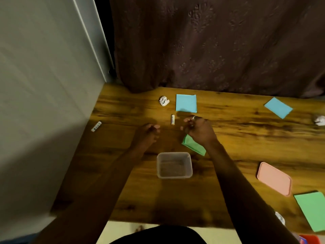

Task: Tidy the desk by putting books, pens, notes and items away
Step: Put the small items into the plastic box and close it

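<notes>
A small white tube [172, 119] lies on the wooden desk [246, 138] between my two hands. My left hand [149, 132] hovers just left of it, fingers loosely curled and holding nothing. My right hand [197, 128], with a ring, hovers to its right, fingers apart and holding nothing, above a green note [194, 146]. A clear plastic container [174, 165] stands near me, with nothing in it. A blue note [186, 103] and a crumpled paper ball [163, 100] lie at the back. Another white tube [96, 126] lies at the desk's left edge.
A pink lid [274, 178] lies at the right, a second green note [312, 210] near the front right corner, another blue note [278, 107] at the back right. Crumpled paper [319, 120] sits at the right edge, another [280, 217] near the front. A dark curtain [211, 43] hangs behind.
</notes>
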